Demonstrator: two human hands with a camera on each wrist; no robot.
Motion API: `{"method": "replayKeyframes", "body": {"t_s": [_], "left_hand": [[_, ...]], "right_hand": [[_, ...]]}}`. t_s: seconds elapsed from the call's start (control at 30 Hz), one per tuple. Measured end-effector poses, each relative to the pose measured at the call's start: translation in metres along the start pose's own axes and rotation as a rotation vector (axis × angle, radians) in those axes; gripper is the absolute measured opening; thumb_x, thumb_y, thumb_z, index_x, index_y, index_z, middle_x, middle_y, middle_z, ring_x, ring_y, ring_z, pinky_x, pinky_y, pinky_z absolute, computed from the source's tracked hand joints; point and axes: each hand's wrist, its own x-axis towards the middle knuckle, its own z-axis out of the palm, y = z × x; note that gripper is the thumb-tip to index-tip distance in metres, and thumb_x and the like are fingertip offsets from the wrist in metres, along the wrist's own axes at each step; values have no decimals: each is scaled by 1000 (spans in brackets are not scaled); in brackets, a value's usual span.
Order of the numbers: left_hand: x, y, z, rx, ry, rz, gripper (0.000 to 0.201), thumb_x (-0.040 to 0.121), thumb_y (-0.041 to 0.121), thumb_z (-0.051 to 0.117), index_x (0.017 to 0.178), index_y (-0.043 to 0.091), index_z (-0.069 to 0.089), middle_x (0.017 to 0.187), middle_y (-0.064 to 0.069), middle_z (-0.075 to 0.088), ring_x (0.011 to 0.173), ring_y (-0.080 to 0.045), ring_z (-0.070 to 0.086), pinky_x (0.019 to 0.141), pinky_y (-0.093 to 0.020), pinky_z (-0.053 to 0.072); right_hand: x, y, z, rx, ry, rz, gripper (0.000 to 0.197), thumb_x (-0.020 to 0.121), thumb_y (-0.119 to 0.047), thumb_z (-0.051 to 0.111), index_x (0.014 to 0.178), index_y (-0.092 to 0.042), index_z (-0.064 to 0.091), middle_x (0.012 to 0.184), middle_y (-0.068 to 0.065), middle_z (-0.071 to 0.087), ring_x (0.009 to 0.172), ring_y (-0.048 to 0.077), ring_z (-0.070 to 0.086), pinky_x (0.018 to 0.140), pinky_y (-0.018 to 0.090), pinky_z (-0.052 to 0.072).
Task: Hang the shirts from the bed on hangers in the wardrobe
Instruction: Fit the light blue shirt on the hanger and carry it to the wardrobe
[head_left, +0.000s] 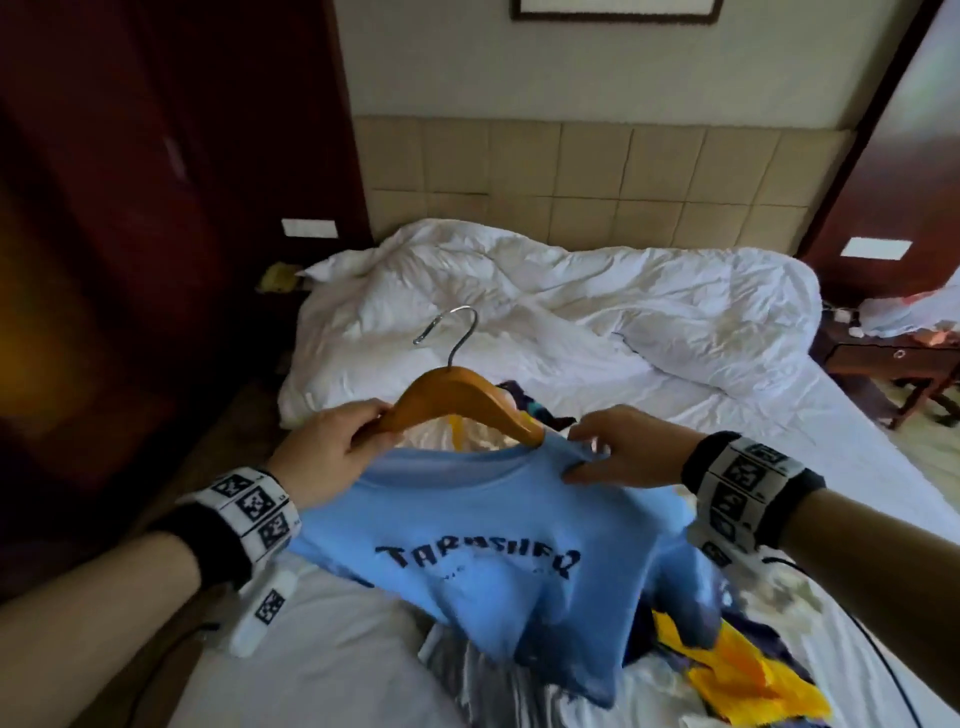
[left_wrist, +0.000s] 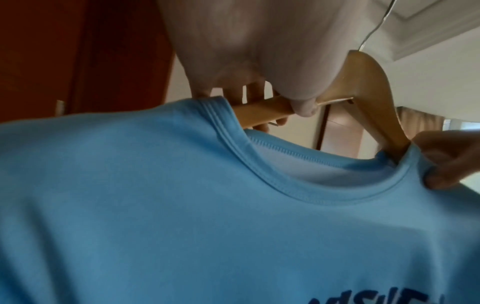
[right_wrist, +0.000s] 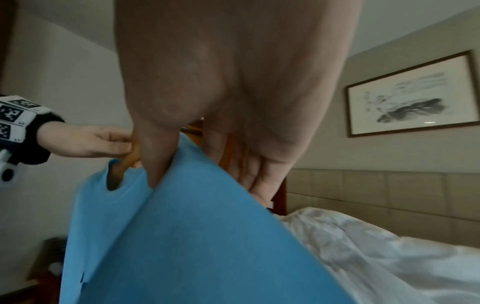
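Observation:
A light blue T-shirt (head_left: 498, 540) with dark lettering is held up over the bed. A wooden hanger (head_left: 462, 395) with a metal hook (head_left: 452, 325) sits at its collar; the hanger's right arm is inside the neck opening, its left arm outside. My left hand (head_left: 332, 452) grips the hanger's left end (left_wrist: 262, 111). My right hand (head_left: 618, 447) pinches the shirt's collar and shoulder (left_wrist: 426, 174) by the hanger's right end. In the right wrist view my thumb and fingers (right_wrist: 155, 164) clamp a fold of the blue shirt (right_wrist: 182, 236).
More clothes, yellow and dark (head_left: 727, 660), lie on the white bed (head_left: 363, 649) under the shirt. A crumpled white duvet (head_left: 545, 296) covers the bed's far half. The dark red wardrobe (head_left: 130, 208) stands on the left. A nightstand (head_left: 893, 358) is at the right.

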Motion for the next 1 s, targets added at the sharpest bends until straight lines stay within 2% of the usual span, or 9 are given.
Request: {"method": "replayKeyframes", "body": {"t_s": [0.1,0.27,0.4,0.5,0.6,0.67,0.77,0.9,1.0], "left_hand": [[-38,-14,-34,59,93,-99,37,88,62,52,101,29,62,86,18,61,80,-1,59,74,-30,49],[-113,-36,-101,252,192,-315,18,95,45,52,107,31,57,85,15,60,83,-12,62,76,-36,51],[-185,-65,-161,335,283,-460,27,97,48,47,118,34,56,97,15,61,91,-12,61,81,-37,51],[-244,-88,-210,395,334,-547,36,95,52,42,122,32,56,103,10,65,93,-15,62,79,-38,51],[-307,-118,-263,446,410,-650,37,97,46,44,124,24,57,106,-2,68,92,-23,64,76,-36,51],[-350,-139,-298,423,484,-741,38,98,47,46,126,23,56,112,-5,67,98,-26,63,85,-40,51],[-414,-162,-340,362,695,-822,39,97,38,53,132,20,52,125,-7,60,111,-28,60,92,-39,48],[-488,-173,-368,394,838,-943,59,94,33,59,143,9,37,138,-17,46,124,-36,48,101,-44,42],[-555,-178,-398,358,854,-994,51,97,39,51,140,12,45,134,-13,53,123,-30,51,102,-34,41]], "right_hand": [[30,-38,0,-9,-32,-133,38,88,-44,71,87,-7,63,82,6,63,78,20,58,77,33,48],[79,-131,0,-70,-107,-346,41,89,-50,68,73,-14,57,71,1,56,66,15,51,68,33,44],[107,-229,8,-60,-185,-513,51,90,-50,67,80,-1,59,64,2,47,59,14,41,62,31,38],[118,-319,19,-58,-273,-642,56,90,-49,68,77,4,54,62,4,43,56,13,39,60,32,35],[124,-419,36,-19,-305,-728,46,89,-36,73,62,-8,48,54,-2,38,47,7,35,54,28,30],[127,-487,54,78,-290,-737,38,86,-32,73,62,-11,53,55,-4,48,49,6,45,53,29,36],[126,-596,84,241,-252,-741,34,78,-36,71,71,-4,64,68,4,66,63,15,63,58,34,48],[112,-720,126,319,-237,-797,31,83,-27,71,60,-14,56,62,-1,58,55,9,55,48,21,40],[94,-807,153,405,-281,-846,26,84,-26,69,60,-19,59,64,-2,62,57,7,59,49,18,44]]}}
